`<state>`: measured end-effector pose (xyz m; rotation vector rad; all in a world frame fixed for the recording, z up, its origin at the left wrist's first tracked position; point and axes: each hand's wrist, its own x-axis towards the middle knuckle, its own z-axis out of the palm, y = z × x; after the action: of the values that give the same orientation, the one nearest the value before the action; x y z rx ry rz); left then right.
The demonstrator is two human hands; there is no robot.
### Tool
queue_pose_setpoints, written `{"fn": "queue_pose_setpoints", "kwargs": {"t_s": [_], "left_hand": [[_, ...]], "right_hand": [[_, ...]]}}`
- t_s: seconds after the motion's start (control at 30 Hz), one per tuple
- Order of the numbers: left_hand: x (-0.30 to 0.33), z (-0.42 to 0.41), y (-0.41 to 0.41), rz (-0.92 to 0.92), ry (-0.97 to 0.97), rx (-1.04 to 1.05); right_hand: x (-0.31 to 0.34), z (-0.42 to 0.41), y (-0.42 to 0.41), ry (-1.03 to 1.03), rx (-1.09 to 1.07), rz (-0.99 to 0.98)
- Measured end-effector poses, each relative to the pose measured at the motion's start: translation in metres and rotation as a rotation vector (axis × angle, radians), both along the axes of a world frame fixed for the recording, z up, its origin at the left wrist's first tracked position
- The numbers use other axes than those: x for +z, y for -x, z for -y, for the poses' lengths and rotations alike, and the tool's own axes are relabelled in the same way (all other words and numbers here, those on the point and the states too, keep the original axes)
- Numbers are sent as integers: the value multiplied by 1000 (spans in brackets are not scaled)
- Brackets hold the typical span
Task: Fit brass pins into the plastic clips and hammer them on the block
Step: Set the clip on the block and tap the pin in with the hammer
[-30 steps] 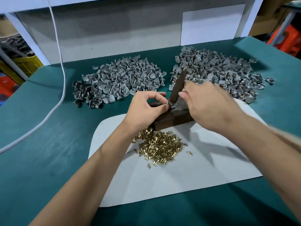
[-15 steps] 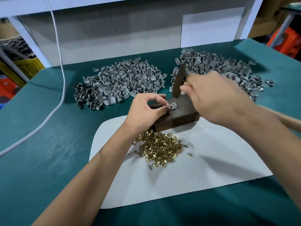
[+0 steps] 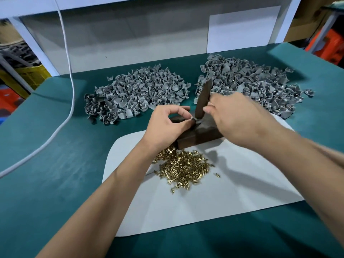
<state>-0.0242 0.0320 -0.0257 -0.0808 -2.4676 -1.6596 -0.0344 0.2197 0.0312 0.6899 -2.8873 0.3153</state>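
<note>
Teal felt-covered bench (image 3: 46, 164), far edge against a grey back panel; white rounded paper sheet (image 3: 232, 192) lies across its near centre. Open room: bare felt on the left up to the white cable (image 3: 71, 86), bare paper in front of and to the right of the pins.

Two heaps of grey plastic clips: left heap (image 3: 137, 94), right heap (image 3: 256, 86), both behind the block, near it but apart.

Dark brown rectangular wooden block (image 3: 201, 135) sits at the sheet's far edge; its near face almost touches the pile of small brass pins (image 3: 183, 168).

Right hand (image 3: 240, 118) curled round the dark flat-headed hammer (image 3: 203, 101). Half a second ago the head was raised above the block; now its lower end is down on the clip: a strike is landing, judged.

Left hand (image 3: 167, 125) pinches one small grey clip (image 3: 197, 121) between thumb and forefinger on the block's top, same hold as before. Fingertips lie just beside the hammer face; little margin
</note>
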Motion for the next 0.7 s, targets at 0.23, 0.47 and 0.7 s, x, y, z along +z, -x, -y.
{"fn": "queue_pose_setpoints", "kwargs": {"t_s": [0.23, 0.47, 0.7], "left_hand": [[-2, -2, -2, -110, 64, 18], [-3, -1, -2, -73, -44, -12], [-6, -1, -1, -72, -67, -35]], "right_hand": [[11, -42, 17, 180, 256, 179], [0, -76, 18, 22, 306, 489], [11, -81, 18, 30, 239, 421]]}}
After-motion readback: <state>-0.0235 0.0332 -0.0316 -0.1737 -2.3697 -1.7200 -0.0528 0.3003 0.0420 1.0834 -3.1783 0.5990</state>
